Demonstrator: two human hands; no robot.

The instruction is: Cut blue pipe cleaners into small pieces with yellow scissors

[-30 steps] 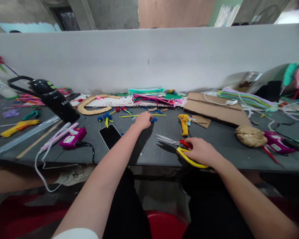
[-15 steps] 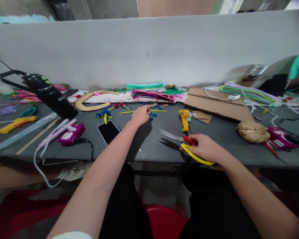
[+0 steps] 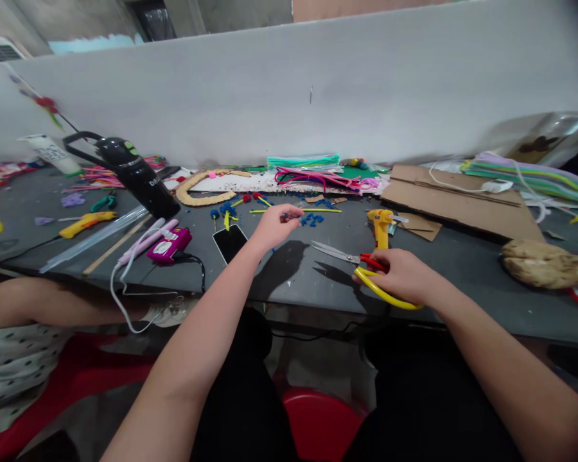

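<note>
My left hand (image 3: 278,226) is raised a little over the table, fingers curled together, with a small dark blue piece showing at the fingertips. Just right of it lie several small blue pieces (image 3: 312,220), and behind is a yellow stick (image 3: 264,211). My right hand (image 3: 404,276) is closed on the handles of scissors (image 3: 361,259), one red and one yellow; the blades are slightly apart and point left. Beyond the scissors sits a yellow glue gun (image 3: 381,228). Blue pompom-like bits on yellow stems (image 3: 227,213) lie left of my left hand, by a phone (image 3: 230,242).
A black bottle (image 3: 139,179) and a purple power box (image 3: 169,246) with cables stand left. Cardboard (image 3: 462,196) and a tan lump (image 3: 542,263) are at right. Pipe cleaners (image 3: 303,162) lie along the back partition (image 3: 250,96). Another person's leg (image 3: 52,301) shows at lower left.
My left hand has lifted from the table beside the blue pieces, coming slightly nearer me. The view has turned left. My right hand still holds the scissors, nearly the same.
</note>
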